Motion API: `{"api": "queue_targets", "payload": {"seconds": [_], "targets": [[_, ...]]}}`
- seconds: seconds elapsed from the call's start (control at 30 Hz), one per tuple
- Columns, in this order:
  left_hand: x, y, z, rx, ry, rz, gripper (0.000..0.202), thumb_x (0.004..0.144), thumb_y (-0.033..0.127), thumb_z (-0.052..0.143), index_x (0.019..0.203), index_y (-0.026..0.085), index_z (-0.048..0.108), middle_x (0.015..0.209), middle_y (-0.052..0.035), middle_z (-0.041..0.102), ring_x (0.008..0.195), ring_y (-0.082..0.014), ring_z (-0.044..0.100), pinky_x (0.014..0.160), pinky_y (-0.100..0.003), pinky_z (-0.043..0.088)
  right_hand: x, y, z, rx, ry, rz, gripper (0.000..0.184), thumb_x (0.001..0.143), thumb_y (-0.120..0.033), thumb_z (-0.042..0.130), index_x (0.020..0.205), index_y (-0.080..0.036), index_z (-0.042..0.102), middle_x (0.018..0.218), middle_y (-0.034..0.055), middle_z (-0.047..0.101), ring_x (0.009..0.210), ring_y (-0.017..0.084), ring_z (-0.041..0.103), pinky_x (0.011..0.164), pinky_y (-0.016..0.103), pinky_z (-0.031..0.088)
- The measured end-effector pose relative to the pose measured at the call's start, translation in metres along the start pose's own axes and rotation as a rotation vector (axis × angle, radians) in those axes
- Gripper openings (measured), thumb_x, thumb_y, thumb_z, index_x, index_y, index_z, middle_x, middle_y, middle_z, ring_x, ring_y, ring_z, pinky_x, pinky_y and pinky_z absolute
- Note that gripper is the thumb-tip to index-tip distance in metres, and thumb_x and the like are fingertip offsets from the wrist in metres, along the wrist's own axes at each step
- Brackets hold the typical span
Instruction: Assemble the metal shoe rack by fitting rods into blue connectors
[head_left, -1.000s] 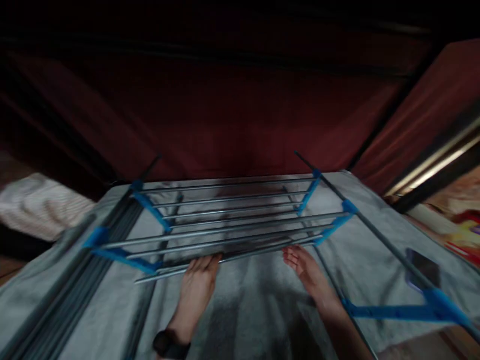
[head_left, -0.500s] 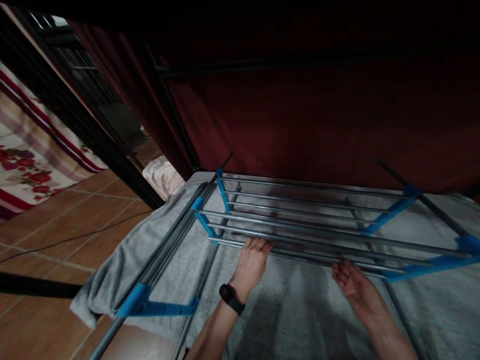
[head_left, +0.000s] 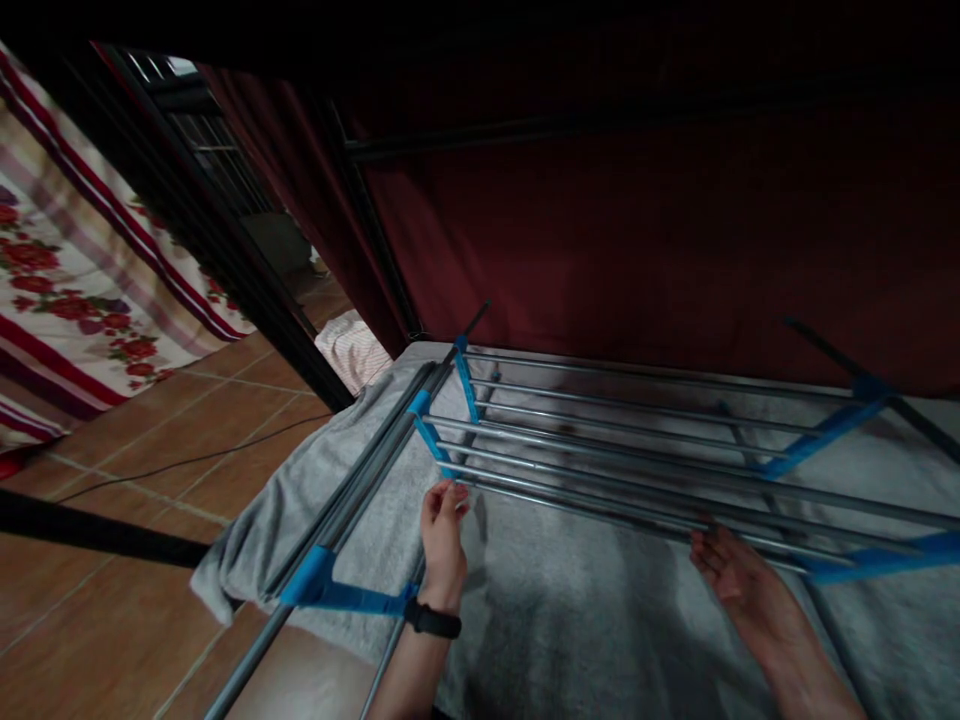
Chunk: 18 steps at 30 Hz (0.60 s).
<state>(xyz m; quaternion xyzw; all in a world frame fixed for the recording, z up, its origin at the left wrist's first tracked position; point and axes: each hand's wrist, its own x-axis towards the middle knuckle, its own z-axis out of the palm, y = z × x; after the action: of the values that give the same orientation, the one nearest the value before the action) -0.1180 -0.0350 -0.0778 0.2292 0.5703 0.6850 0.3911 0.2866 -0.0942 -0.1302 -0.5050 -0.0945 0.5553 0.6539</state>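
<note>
A metal drying rack with grey rods and blue plastic joints lies spread over a grey cloth. My left hand, a black watch on its wrist, pinches the left end of the nearest rod beside a blue joint. My right hand reaches palm up to the same rod farther right, its fingers stretched and the tips touching the rod from below. The rack's left wing slopes down toward me.
A dark red curtain hangs right behind the rack. Left of it are a brown tile floor with a thin cable, a black bar, a flowered fabric and a pale striped bundle.
The view has swung left. My left hand slid left along the nearest rod to its end and closed into a pinch there. My right hand stays at the rod.
</note>
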Motion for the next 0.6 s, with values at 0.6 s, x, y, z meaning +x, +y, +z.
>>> {"api": "queue_targets", "payload": {"seconds": [0.6], "targets": [[0.004, 0.028, 0.022, -0.408, -0.016, -0.319, 0.015, 0.096, 0.003, 0.061, 0.091, 0.015, 0.069, 0.083, -0.0057, 0.077, 0.071, -0.0123, 0.072, 0.064, -0.019, 0.057, -0.007, 0.002, 0.002, -0.065, 0.02, -0.029, 0.035, 0.061, -0.042, 0.097, 0.089, -0.028, 0.082, 0.09, 0.0043, 0.079, 0.084, 0.021, 0.075, 0.075, 0.031, 0.068]]}}
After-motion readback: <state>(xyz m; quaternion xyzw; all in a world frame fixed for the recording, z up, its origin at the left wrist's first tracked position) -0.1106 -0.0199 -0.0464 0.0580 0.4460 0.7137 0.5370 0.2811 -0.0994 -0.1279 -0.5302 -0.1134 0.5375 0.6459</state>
